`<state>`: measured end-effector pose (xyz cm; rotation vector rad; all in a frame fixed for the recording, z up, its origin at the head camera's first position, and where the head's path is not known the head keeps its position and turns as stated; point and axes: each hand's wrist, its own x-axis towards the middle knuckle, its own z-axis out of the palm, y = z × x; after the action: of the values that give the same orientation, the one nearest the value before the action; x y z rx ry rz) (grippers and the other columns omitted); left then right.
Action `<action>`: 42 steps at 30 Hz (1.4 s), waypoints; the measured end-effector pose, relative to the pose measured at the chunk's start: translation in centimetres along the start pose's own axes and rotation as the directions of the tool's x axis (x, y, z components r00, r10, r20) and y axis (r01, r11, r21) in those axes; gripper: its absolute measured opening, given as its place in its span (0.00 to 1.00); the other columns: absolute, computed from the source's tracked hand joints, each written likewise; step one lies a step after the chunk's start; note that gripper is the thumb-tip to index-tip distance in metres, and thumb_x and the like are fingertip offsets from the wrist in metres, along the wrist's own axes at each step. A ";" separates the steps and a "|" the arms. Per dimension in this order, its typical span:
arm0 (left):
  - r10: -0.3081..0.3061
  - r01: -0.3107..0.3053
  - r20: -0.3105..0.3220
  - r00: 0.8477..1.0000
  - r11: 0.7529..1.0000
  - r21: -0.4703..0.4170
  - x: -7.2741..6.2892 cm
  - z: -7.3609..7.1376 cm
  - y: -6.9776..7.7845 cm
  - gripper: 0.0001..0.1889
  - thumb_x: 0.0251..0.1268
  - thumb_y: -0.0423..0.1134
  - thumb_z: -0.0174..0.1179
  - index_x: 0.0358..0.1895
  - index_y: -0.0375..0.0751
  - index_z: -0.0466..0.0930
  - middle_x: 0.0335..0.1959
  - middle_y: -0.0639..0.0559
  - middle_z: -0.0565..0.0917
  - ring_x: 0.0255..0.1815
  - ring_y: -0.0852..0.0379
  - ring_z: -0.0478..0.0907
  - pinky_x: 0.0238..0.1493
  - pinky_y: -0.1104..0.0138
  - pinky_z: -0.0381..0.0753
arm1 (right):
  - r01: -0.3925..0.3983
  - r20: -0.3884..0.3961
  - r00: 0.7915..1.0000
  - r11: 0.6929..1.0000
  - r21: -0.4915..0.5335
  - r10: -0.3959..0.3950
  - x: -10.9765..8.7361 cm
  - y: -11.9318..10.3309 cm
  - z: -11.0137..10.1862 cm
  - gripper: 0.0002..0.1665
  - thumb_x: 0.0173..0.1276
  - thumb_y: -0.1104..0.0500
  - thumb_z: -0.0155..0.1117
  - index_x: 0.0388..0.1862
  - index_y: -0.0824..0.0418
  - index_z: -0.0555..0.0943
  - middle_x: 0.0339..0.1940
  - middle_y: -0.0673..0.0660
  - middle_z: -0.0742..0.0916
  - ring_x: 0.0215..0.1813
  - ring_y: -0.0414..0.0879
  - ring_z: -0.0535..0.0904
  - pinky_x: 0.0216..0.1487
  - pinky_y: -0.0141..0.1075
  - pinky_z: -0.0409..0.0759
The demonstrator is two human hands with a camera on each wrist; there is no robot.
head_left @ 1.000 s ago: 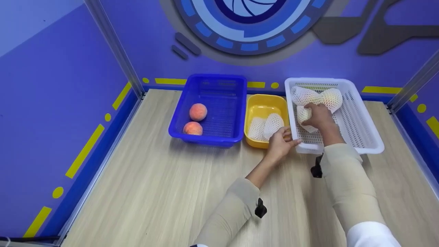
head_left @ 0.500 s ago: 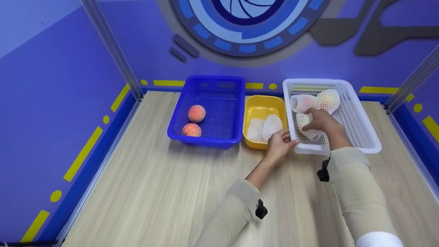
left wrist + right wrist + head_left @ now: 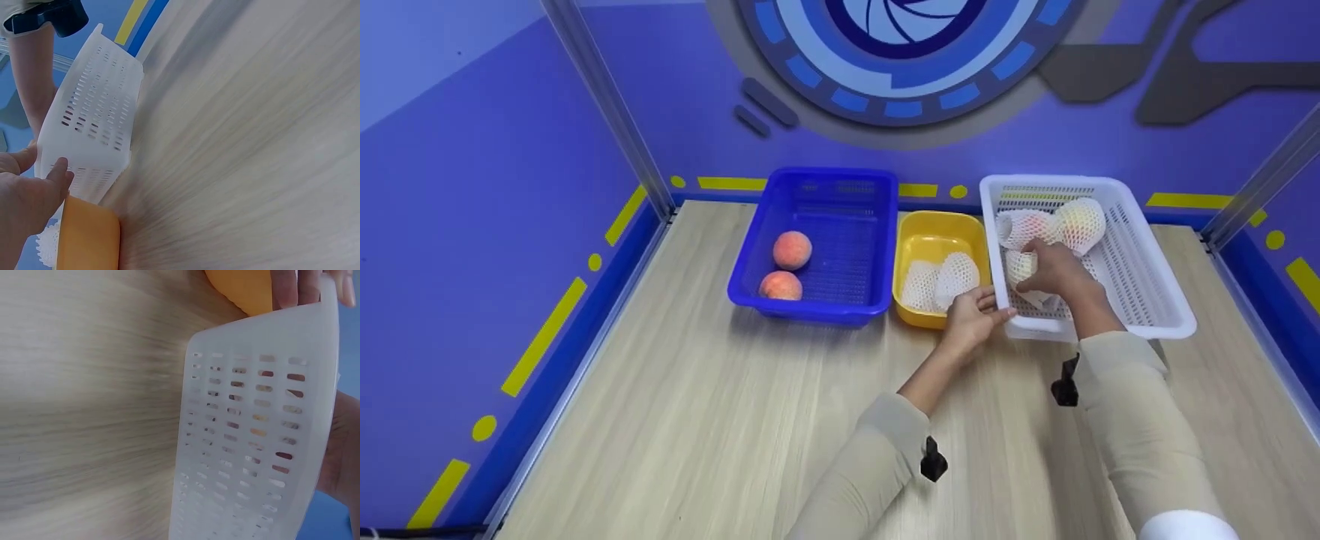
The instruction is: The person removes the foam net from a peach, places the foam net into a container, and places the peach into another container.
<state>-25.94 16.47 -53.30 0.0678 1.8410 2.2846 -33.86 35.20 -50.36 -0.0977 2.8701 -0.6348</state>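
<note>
In the head view my right hand (image 3: 1063, 274) reaches into the white basket (image 3: 1174, 322), its fingers and thumb round a peach in a white foam net (image 3: 1020, 266). Behind it lie two more netted peaches, a pinkish one (image 3: 1026, 227) and a paler one (image 3: 1081, 223). My left hand (image 3: 971, 322) pinches the basket's near left corner, thumb at the rim. In the left wrist view the fingers (image 3: 59, 171) lie against the basket's outer wall. From the right wrist, the basket wall hides most of the right hand (image 3: 340, 450) and the peach it holds.
Left of the white basket stands a yellow bin (image 3: 941, 217) with two loose foam nets (image 3: 958, 277). Beside that is a blue basket (image 3: 877, 296) holding two bare peaches (image 3: 792, 250). Blue panels (image 3: 690, 97) enclose the wooden table (image 3: 697, 420) at the back and sides.
My right hand has shifted slightly right and toward me within the basket, and the netted peach's lower end has turned. The pinkish netted peach has settled a little. My left hand stays put.
</note>
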 end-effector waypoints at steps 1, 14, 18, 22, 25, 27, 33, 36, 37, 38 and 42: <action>0.002 -0.002 -0.001 1.000 1.000 -0.009 0.0 0.0 0.0 0.20 0.59 0.20 0.67 0.57 0.25 0.79 0.52 0.34 0.86 0.53 0.46 0.85 0.50 0.65 0.86 | 0.003 -0.010 1.000 1.000 0.005 -0.003 0.0 0.1 0.1 0.46 0.59 0.56 0.76 0.70 0.69 0.65 0.59 0.79 0.74 0.59 0.71 0.71 0.63 0.64 0.71; -0.071 0.070 -0.030 0.997 0.997 -0.011 0.0 0.0 0.3 0.20 0.60 0.21 0.67 0.57 0.31 0.80 0.52 0.39 0.87 0.52 0.52 0.86 0.51 0.67 0.85 | 0.087 -0.114 0.989 0.996 -0.030 -0.090 -0.8 -0.7 -0.9 0.46 0.55 0.57 0.78 0.68 0.70 0.67 0.58 0.79 0.74 0.57 0.71 0.71 0.60 0.65 0.72; -0.065 0.065 -0.022 0.998 0.998 -0.015 0.1 0.1 0.2 0.20 0.60 0.22 0.67 0.56 0.31 0.80 0.53 0.38 0.86 0.51 0.52 0.86 0.51 0.67 0.86 | 0.068 -0.135 0.988 0.997 -0.025 -0.071 -1.1 -1.0 -1.4 0.45 0.55 0.57 0.78 0.69 0.68 0.68 0.59 0.79 0.73 0.57 0.70 0.71 0.60 0.65 0.72; -0.044 0.043 -0.014 0.999 0.999 -0.018 0.2 0.0 0.2 0.20 0.60 0.22 0.67 0.56 0.31 0.80 0.51 0.39 0.87 0.51 0.51 0.86 0.51 0.65 0.86 | 0.084 -0.168 0.982 0.996 -0.029 -0.088 -1.6 -1.2 -1.8 0.44 0.55 0.58 0.78 0.68 0.67 0.68 0.60 0.79 0.73 0.56 0.71 0.72 0.58 0.66 0.73; -0.036 0.036 -0.006 0.999 0.999 -0.012 0.2 -0.1 0.1 0.20 0.61 0.22 0.67 0.57 0.32 0.79 0.50 0.43 0.88 0.52 0.50 0.86 0.50 0.65 0.86 | 0.110 -0.204 0.972 0.993 -0.034 -0.114 -2.0 -1.4 -2.3 0.44 0.53 0.58 0.79 0.67 0.68 0.69 0.59 0.79 0.74 0.56 0.72 0.73 0.57 0.66 0.73; -0.035 0.035 0.002 0.999 0.999 -0.014 0.2 -0.1 0.1 0.21 0.61 0.23 0.67 0.58 0.32 0.79 0.50 0.44 0.88 0.52 0.51 0.86 0.50 0.66 0.86 | 0.116 -0.224 0.967 0.993 -0.030 -0.120 -2.3 -1.4 -2.7 0.45 0.53 0.59 0.79 0.67 0.68 0.70 0.59 0.80 0.73 0.56 0.74 0.73 0.56 0.66 0.73; -0.017 0.017 0.004 1.000 0.999 -0.037 0.2 -0.2 0.3 0.22 0.61 0.21 0.67 0.59 0.31 0.78 0.51 0.43 0.88 0.55 0.47 0.85 0.51 0.65 0.86 | 0.126 -0.259 0.958 0.992 -0.007 -0.124 -3.3 -1.8 -3.6 0.46 0.51 0.60 0.79 0.67 0.68 0.69 0.62 0.81 0.71 0.57 0.76 0.72 0.56 0.68 0.73; -0.014 0.014 -0.003 1.000 0.999 -0.048 0.2 -0.2 0.3 0.21 0.60 0.21 0.66 0.58 0.30 0.78 0.51 0.41 0.87 0.55 0.45 0.84 0.51 0.64 0.86 | 0.134 -0.265 0.955 0.991 -0.006 -0.131 -3.9 -1.9 -3.8 0.46 0.51 0.60 0.78 0.67 0.67 0.69 0.62 0.81 0.71 0.57 0.76 0.72 0.56 0.68 0.73; -0.015 0.015 -0.003 1.000 0.998 -0.053 0.2 -0.1 0.2 0.21 0.60 0.20 0.66 0.58 0.30 0.78 0.51 0.40 0.87 0.56 0.44 0.84 0.51 0.64 0.86 | 0.137 -0.266 0.955 0.991 -0.007 -0.134 -4.1 -1.9 -3.8 0.46 0.51 0.60 0.78 0.67 0.67 0.69 0.62 0.80 0.71 0.57 0.76 0.72 0.56 0.68 0.73; -0.020 0.019 -0.004 1.000 0.998 -0.053 0.1 -0.1 0.1 0.21 0.60 0.20 0.66 0.58 0.30 0.79 0.51 0.39 0.87 0.56 0.44 0.84 0.51 0.64 0.86 | 0.139 -0.265 0.954 0.990 -0.007 -0.136 -4.3 -1.9 -3.7 0.46 0.51 0.60 0.78 0.68 0.67 0.69 0.62 0.80 0.71 0.57 0.76 0.72 0.56 0.68 0.73; -0.060 0.059 -0.018 0.998 0.998 -0.013 0.0 0.1 0.0 0.21 0.61 0.22 0.67 0.58 0.32 0.80 0.51 0.42 0.87 0.52 0.52 0.85 0.50 0.66 0.86 | 0.164 -0.276 0.947 0.986 -0.013 -0.162 -5.5 -2.0 -3.5 0.45 0.51 0.61 0.80 0.67 0.66 0.69 0.63 0.80 0.72 0.58 0.75 0.72 0.56 0.68 0.73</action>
<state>-25.94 16.54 -53.27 -0.0096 1.8129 2.2632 -29.21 35.40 -45.40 -0.2681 3.1519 -0.7471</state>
